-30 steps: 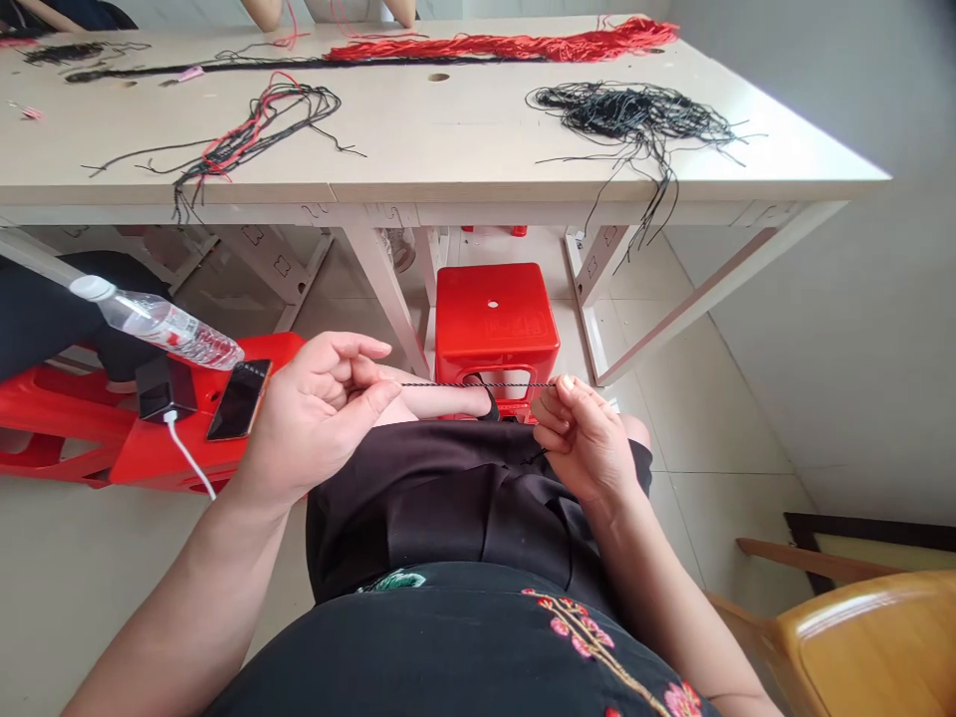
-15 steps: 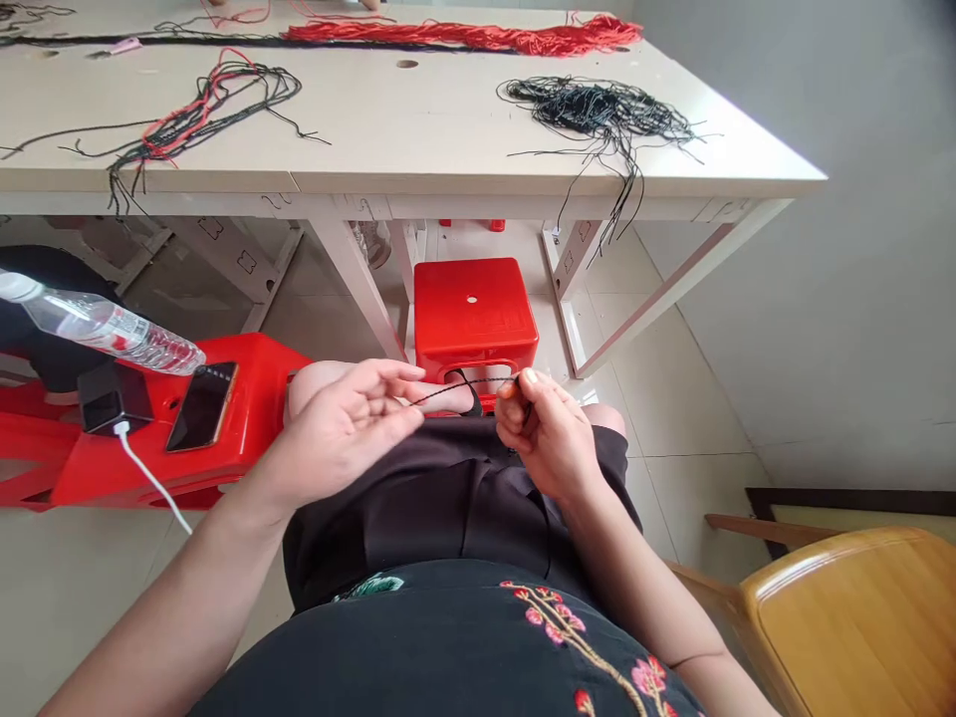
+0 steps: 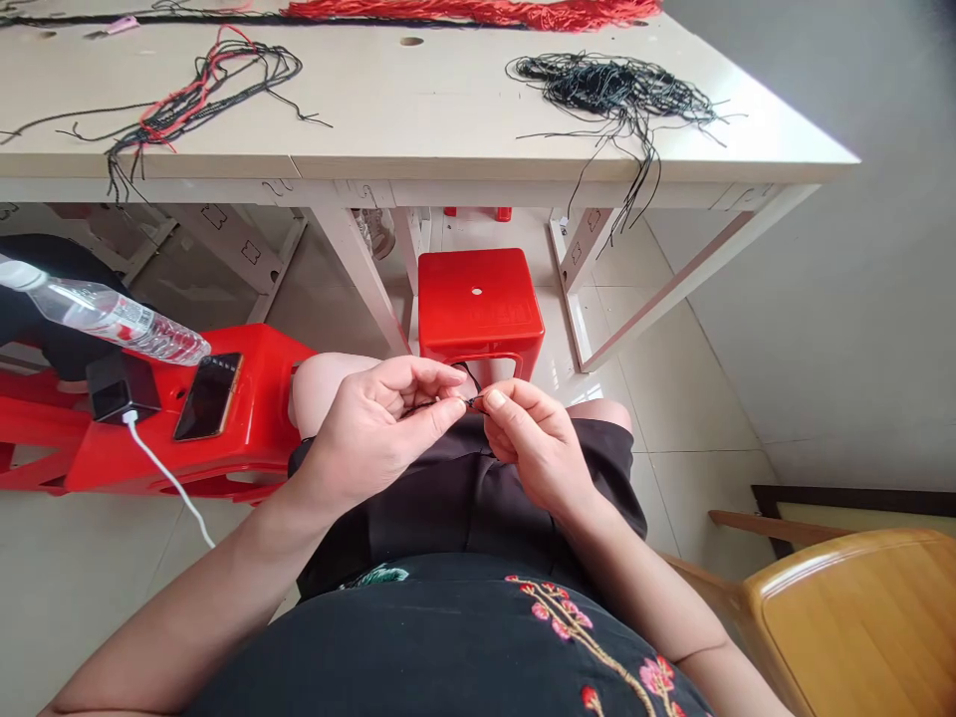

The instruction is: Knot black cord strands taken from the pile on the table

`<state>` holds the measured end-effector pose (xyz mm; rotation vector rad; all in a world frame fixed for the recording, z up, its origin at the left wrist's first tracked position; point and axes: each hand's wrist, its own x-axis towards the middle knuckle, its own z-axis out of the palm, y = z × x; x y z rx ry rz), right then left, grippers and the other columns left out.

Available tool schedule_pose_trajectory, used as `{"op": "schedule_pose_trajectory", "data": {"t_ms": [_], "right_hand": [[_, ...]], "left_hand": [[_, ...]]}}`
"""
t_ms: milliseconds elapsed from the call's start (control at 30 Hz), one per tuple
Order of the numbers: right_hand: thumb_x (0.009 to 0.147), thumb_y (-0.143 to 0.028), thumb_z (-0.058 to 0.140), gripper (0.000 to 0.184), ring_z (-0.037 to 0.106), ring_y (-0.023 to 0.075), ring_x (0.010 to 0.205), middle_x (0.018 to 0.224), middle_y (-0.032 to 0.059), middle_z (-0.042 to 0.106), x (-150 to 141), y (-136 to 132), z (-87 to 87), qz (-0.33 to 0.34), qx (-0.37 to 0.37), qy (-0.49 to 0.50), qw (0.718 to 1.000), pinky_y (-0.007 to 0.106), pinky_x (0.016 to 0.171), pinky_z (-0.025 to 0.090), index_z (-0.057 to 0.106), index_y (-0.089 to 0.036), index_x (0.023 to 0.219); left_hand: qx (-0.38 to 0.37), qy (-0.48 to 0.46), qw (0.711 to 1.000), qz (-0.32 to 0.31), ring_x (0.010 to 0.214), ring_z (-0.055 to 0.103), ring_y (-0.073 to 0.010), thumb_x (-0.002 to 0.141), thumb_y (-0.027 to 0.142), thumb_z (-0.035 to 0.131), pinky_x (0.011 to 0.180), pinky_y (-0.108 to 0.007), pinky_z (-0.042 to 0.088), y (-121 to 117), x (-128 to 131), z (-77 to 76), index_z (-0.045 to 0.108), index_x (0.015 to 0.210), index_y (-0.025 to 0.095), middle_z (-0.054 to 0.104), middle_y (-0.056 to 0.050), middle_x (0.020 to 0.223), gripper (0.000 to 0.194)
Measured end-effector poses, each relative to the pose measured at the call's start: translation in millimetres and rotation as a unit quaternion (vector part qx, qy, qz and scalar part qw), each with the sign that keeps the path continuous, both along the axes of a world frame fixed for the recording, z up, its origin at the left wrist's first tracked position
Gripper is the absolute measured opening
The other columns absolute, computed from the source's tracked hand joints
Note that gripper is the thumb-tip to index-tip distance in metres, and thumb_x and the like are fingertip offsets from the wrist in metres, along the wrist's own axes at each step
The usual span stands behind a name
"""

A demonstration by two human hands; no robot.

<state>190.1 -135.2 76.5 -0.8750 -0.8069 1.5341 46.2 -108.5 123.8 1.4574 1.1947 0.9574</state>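
Pinching one black cord (image 3: 470,402) at the centre of the frame, two hands meet above a dark-clothed lap (image 3: 448,498). The left hand (image 3: 365,428) grips it between thumb and fingers, its index finger extended above the thumb; the right hand (image 3: 542,448) nips it between thumb and forefinger, the other fingers curled. The fingertips nearly touch, so that only a short piece shows between them, presumably because so thin a cord is best governed close to the grip. Whether that piece is knotted cannot be told.

Three larger groups of cord lie on one pale table (image 3: 418,124): one black tangle (image 3: 612,88) at upper right, one black-and-red bundle (image 3: 198,95) at upper left, and one red skein (image 3: 478,12) along the top edge. The first two let loose ends hang over the front edge, probably so that single strands can be reached from the seat.

At left, one red stool (image 3: 258,349) serves as a side table for three items: one bottle (image 3: 112,311), one phone (image 3: 209,396) and one black block (image 3: 123,388), into which one white cable (image 3: 175,480) is plugged, apparently for charging. A second red stool (image 3: 478,304) stands at centre, beyond the hands.
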Motion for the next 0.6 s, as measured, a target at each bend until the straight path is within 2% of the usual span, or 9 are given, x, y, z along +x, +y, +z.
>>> {"op": "schedule_pose_trajectory", "data": {"t_ms": [133,233,300,400,500,600], "right_hand": [[0.082,-0.038,0.061,0.018,0.028,0.0051,0.045,0.055,-0.0073,0.040,0.0,-1.7,-0.7,-0.017,0.022,-0.025,0.999,0.019,0.042,0.024,0.061,-0.020,0.082],[0.086,-0.033,0.057,0.015,0.036,0.0070,0.048,0.059,-0.0057,0.046,0.6,-3.4,-3.0,-0.054,0.091,-0.101,0.989,0.021,0.046,0.032,0.061,-0.024,0.096],[0.084,-0.030,0.059,0.015,0.044,0.0088,0.054,0.067,-0.0029,0.054,1.4,-4.1,-4.5,-0.081,0.166,-0.176,0.967,0.023,0.050,0.037,0.062,-0.025,0.099],[0.081,-0.024,0.063,0.014,0.049,0.0107,0.057,0.073,-0.0005,0.060,2.5,-3.4,-4.2,-0.112,0.265,-0.286,0.914,0.025,0.052,0.041,0.063,-0.025,0.095],[0.082,-0.020,0.058,0.006,0.050,0.0113,0.056,0.068,-0.0004,0.061,2.5,-2.1,-0.9,-0.140,0.307,-0.351,0.874,0.026,0.055,0.043,0.063,-0.024,0.083],[0.083,-0.018,0.055,0.010,0.049,0.0115,0.054,0.063,-0.0008,0.059,1.7,-2.5,2.1,-0.166,0.314,-0.370,0.859,0.027,0.055,0.044,0.060,-0.023,0.075]], "left_hand": [[0.003,-0.004,1.000,-0.002,0.077,0.069,-0.0185,0.069,0.022,0.070,0.075,-0.031,0.059,-2.0,0.5,1.6,0.066,0.077,0.021,0.073,-0.002,0.082,0.009],[0.001,-0.004,1.000,-0.010,0.078,0.069,-0.0186,0.069,0.022,0.069,0.075,-0.031,0.058,-1.8,0.4,2.7,0.064,0.076,0.018,0.072,-0.004,0.081,0.009],[-0.003,-0.008,1.000,-0.014,0.077,0.069,-0.0181,0.068,0.022,0.070,0.074,-0.030,0.058,-1.2,0.0,2.9,0.064,0.076,0.018,0.072,-0.004,0.081,0.010],[-0.005,-0.017,1.000,-0.020,0.075,0.068,-0.0176,0.068,0.023,0.069,0.069,-0.029,0.058,-1.0,-0.4,2.6,0.062,0.076,0.019,0.071,-0.003,0.079,0.010],[-0.006,-0.015,1.000,-0.014,0.075,0.068,-0.0177,0.069,0.024,0.069,0.069,-0.029,0.058,-2.3,0.4,1.7,0.062,0.077,0.021,0.070,-0.002,0.080,0.011],[0.000,-0.022,1.000,-0.005,0.074,0.067,-0.0165,0.068,0.025,0.070,0.068,-0.028,0.057,-4.1,1.6,0.4,0.062,0.078,0.024,0.070,0.000,0.080,0.013]]}}
